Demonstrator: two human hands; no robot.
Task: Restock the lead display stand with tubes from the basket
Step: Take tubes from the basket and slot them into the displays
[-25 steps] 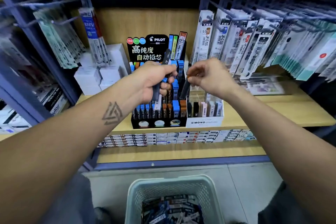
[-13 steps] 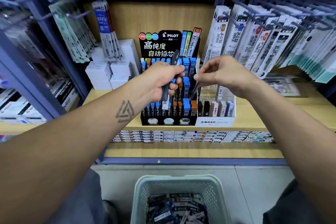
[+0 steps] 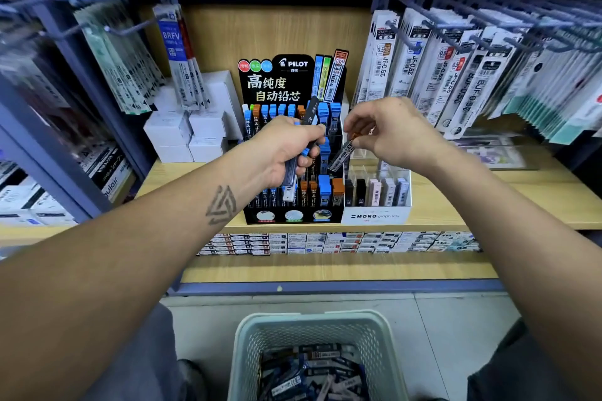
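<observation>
The black Pilot lead display stand (image 3: 293, 216) sits on the wooden shelf, its rows filled with blue- and orange-capped tubes. My left hand (image 3: 286, 148) hovers in front of it and grips a bundle of lead tubes (image 3: 291, 180), their ends sticking out above and below my fist. My right hand (image 3: 387, 132) pinches one orange-capped tube (image 3: 342, 156) by its top, tilted, over the stand's right side. On the floor below stands the pale green basket (image 3: 247, 345) with several more tubes inside.
A white Mono lead box (image 3: 378, 215) stands right of the stand. White boxes (image 3: 182, 137) are stacked at its left. Refill packs hang from hooks at left (image 3: 176, 52) and right (image 3: 456, 68). Small boxes (image 3: 325, 242) line the shelf below.
My right hand has drawn one tube away from the bundle and to the right, so more of it shows. The view shifted slightly; my left hand keeps its grip.
</observation>
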